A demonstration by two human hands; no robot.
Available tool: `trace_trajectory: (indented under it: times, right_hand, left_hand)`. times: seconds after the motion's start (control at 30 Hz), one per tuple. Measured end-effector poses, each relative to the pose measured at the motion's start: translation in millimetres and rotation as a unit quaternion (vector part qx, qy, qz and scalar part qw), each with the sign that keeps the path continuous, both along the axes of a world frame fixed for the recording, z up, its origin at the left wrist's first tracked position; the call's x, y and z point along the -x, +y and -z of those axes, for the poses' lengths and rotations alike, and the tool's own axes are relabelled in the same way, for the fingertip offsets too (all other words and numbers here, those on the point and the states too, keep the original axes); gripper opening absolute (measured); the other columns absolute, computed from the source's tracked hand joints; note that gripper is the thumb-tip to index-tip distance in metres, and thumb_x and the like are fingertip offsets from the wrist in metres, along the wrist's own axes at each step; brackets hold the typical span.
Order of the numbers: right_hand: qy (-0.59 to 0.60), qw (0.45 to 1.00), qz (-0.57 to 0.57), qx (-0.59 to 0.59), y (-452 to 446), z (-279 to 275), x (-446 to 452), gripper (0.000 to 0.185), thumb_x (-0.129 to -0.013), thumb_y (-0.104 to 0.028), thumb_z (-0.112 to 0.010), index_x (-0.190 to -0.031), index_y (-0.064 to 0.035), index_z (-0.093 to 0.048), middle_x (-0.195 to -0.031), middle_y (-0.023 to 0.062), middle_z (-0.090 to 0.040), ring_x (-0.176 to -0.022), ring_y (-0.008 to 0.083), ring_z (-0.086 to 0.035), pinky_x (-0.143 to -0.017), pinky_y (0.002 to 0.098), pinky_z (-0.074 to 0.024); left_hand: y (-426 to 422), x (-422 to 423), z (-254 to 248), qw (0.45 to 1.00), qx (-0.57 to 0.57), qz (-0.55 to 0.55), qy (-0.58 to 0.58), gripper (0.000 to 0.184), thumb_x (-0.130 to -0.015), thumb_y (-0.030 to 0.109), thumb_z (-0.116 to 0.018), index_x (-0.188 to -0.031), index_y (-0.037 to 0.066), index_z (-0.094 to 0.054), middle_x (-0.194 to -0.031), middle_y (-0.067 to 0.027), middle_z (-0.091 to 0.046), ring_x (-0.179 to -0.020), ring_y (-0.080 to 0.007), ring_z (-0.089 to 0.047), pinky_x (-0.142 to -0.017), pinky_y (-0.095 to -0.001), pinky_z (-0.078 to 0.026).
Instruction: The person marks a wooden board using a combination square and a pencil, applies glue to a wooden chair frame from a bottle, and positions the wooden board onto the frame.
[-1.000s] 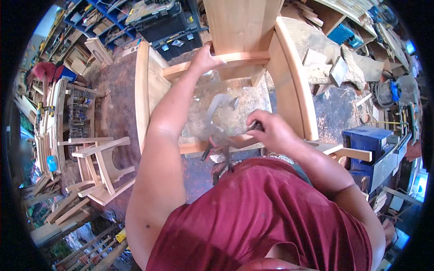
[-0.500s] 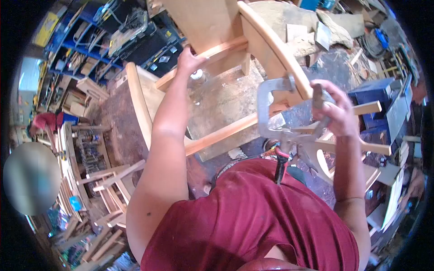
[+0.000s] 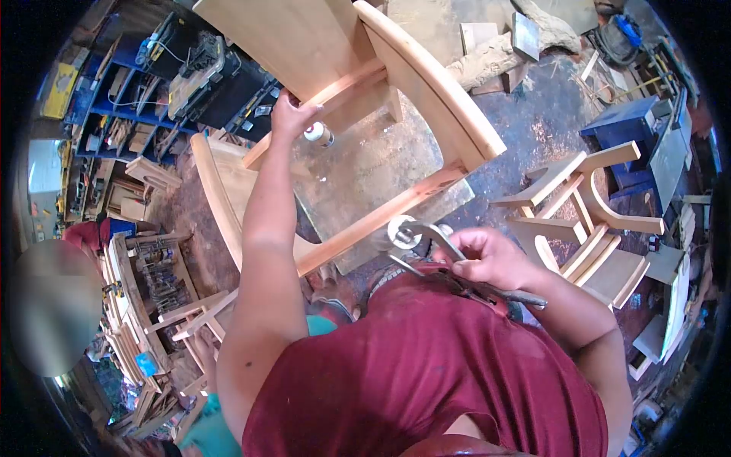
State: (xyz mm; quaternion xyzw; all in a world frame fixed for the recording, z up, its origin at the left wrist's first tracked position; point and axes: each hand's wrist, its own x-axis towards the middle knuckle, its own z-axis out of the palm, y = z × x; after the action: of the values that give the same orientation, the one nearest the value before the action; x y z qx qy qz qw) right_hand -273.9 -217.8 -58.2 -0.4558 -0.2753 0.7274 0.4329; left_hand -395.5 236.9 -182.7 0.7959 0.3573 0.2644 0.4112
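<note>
My left hand (image 3: 292, 120) grips the back rail (image 3: 350, 84) of a pale wooden chair frame. Its fingers wrap over the rail beside the tall back panel (image 3: 289, 42). My right hand (image 3: 491, 259) is closed around a metal C-clamp (image 3: 445, 242), held close to my waist. The clamp is apart from the frame, just in front of the lower cross rail (image 3: 388, 217). A curved side panel (image 3: 434, 80) stands on the right of the frame, and another curved side (image 3: 221, 194) on the left.
A white bottle (image 3: 318, 135) stands within the frame. Smaller wooden chair frames (image 3: 586, 198) are on the right. Blue shelves (image 3: 103, 114) and a person's sleeve (image 3: 84, 236) are at the left. A driftwood-like piece (image 3: 495, 65) lies at the back.
My right hand has brought the clamp away from the right side panel, down and left toward my waist. My left hand stays on the rail while the view has shifted.
</note>
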Motion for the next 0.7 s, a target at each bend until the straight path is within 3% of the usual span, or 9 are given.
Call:
trace_trajectory:
  times: [0.07, 0.17, 0.33, 0.43, 0.53, 0.57, 0.7]
  right_hand:
    - [-0.051, 0.998, -0.004, 0.038, -12, 5, -11, 0.035, -0.082, -0.002, -0.057, -0.117, -0.0041, -0.060, -0.112, 0.0042, -0.063, -0.102, 0.0123, -0.056, -0.093, 0.0282, -0.0428]
    - [-0.097, 0.990, 0.080, 0.064, -36, 4, -19, 0.033, -0.076, 0.001, -0.055, -0.109, -0.0053, -0.059, -0.101, 0.0022, -0.060, -0.096, 0.0123, -0.054, -0.089, 0.0285, -0.0428]
    - [-0.130, 0.978, 0.061, 0.153, -82, 15, -16, 0.033, -0.075, 0.006, -0.054, -0.106, -0.0037, -0.057, -0.100, 0.0032, -0.060, -0.095, 0.0127, -0.055, -0.087, 0.0276, -0.0436]
    - [-0.075, 0.959, 0.192, 0.195, -98, 21, -14, 0.027, -0.079, 0.007, -0.055, -0.104, -0.0045, -0.055, -0.101, 0.0053, -0.061, -0.094, 0.0135, -0.057, -0.084, 0.0270, -0.0452]
    - [-0.068, 0.943, 0.241, 0.219, -118, 41, -16, 0.028, -0.080, 0.006, -0.057, -0.105, -0.0060, -0.054, -0.100, 0.0058, -0.061, -0.093, 0.0145, -0.057, -0.082, 0.0280, -0.0464]
    - [-0.150, 0.939, 0.156, 0.268, -124, 40, -19, 0.029, -0.081, 0.005, -0.059, -0.106, -0.0073, -0.053, -0.099, 0.0063, -0.061, -0.092, 0.0162, -0.057, -0.081, 0.0296, -0.0475]
    - [-0.078, 0.946, 0.125, 0.290, -162, 90, -25, 0.037, -0.076, 0.008, -0.058, -0.109, -0.0087, -0.051, -0.097, 0.0068, -0.060, -0.091, 0.0192, -0.058, -0.080, 0.0321, -0.0489]
  left_hand:
    - [13, 0, 14, 0.999, -0.042, -0.011, 0.030, 0.059, -0.062, 0.012, -0.083, -0.112, -0.001, -0.053, -0.103, -0.0141, -0.067, -0.095, -0.0218, -0.065, -0.085, -0.0320, -0.050]
    - [3, -2, 3, 1.000, -0.018, -0.004, -0.001, 0.061, -0.062, 0.010, -0.083, -0.113, -0.001, -0.052, -0.104, -0.0142, -0.066, -0.095, -0.0218, -0.065, -0.086, -0.0318, -0.050]
    - [6, -2, 6, 1.000, -0.018, -0.003, 0.001, 0.064, -0.062, 0.012, -0.085, -0.114, -0.001, -0.051, -0.105, -0.0147, -0.066, -0.096, -0.0220, -0.065, -0.086, -0.0318, -0.050]
    - [0, -3, 1, 1.000, -0.013, -0.008, 0.006, 0.062, -0.064, 0.010, -0.084, -0.114, -0.002, -0.049, -0.104, -0.0141, -0.066, -0.095, -0.0221, -0.065, -0.083, -0.0326, -0.051]
    - [-10, -3, -10, 1.000, 0.021, -0.014, 0.017, 0.061, -0.065, 0.008, -0.083, -0.115, -0.002, -0.048, -0.104, -0.0133, -0.066, -0.095, -0.0213, -0.065, -0.084, -0.0321, -0.051]
    - [-7, -5, -5, 1.000, -0.006, -0.003, -0.009, 0.061, -0.065, 0.008, -0.083, -0.114, -0.002, -0.048, -0.104, -0.0130, -0.066, -0.096, -0.0209, -0.065, -0.084, -0.0315, -0.051]
    - [-6, -4, -6, 0.998, -0.031, -0.017, 0.046, 0.061, -0.065, 0.008, -0.083, -0.114, -0.002, -0.048, -0.106, -0.0135, -0.065, -0.097, -0.0208, -0.064, -0.085, -0.0309, -0.051]
